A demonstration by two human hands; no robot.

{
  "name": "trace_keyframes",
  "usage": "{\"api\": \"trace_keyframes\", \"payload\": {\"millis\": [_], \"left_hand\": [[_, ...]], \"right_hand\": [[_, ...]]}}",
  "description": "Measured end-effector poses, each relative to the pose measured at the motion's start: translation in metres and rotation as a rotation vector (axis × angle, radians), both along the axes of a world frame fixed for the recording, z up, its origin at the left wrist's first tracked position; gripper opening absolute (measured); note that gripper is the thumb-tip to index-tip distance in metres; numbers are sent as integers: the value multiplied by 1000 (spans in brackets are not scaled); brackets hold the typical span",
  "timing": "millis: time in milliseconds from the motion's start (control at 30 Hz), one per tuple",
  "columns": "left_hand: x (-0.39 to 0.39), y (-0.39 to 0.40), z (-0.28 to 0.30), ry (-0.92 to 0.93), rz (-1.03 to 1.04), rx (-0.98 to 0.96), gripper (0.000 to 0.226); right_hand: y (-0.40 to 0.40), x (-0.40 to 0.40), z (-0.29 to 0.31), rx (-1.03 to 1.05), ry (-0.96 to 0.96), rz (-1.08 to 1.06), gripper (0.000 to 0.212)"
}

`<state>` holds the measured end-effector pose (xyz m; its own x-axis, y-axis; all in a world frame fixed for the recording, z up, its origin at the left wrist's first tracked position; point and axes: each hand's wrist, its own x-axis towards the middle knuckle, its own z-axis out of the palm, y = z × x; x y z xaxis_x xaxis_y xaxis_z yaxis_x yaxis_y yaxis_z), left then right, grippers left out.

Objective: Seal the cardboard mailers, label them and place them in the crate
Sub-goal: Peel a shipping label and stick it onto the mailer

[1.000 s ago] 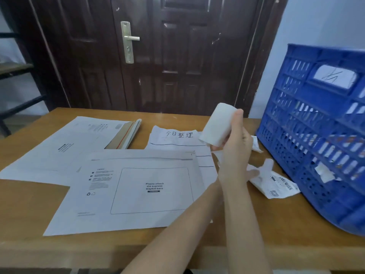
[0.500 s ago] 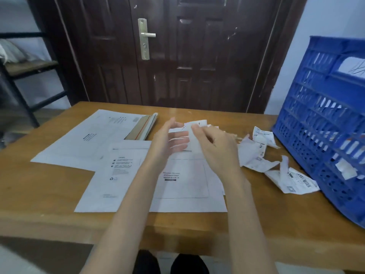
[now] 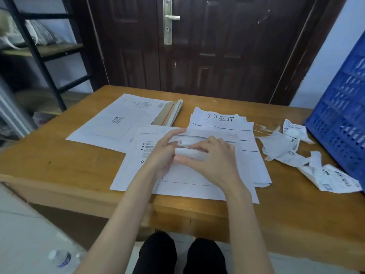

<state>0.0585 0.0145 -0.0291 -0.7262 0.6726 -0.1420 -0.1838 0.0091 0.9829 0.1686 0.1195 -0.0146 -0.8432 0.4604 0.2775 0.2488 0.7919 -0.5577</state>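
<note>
On the wooden table, beside the blue crate standing at its right edge, I am seeing a white mailer lying flat while the left hand and right hand are pinching a small label roll just above it.
</note>
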Motion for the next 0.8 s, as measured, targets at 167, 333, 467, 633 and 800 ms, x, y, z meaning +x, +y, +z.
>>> {"api": "trace_keyframes", "payload": {"millis": [167, 333, 467, 633, 800], "left_hand": [[8, 2, 0, 70, 33, 51, 49], [13, 6, -3, 38, 60, 68, 12], [18, 8, -3, -43, 56, 73, 17], [20, 10, -2, -26, 33, 74, 12], [16, 14, -11, 249, 86, -106, 27]], "right_hand": [[1, 2, -14, -366, 156, -43, 44], [9, 7, -21, -390, 231, -174, 16], [16, 9, -23, -630, 303, -267, 39], [26, 6, -19, -794, 231, -261, 24], [35, 1, -16, -776, 236, -331, 9]]}}
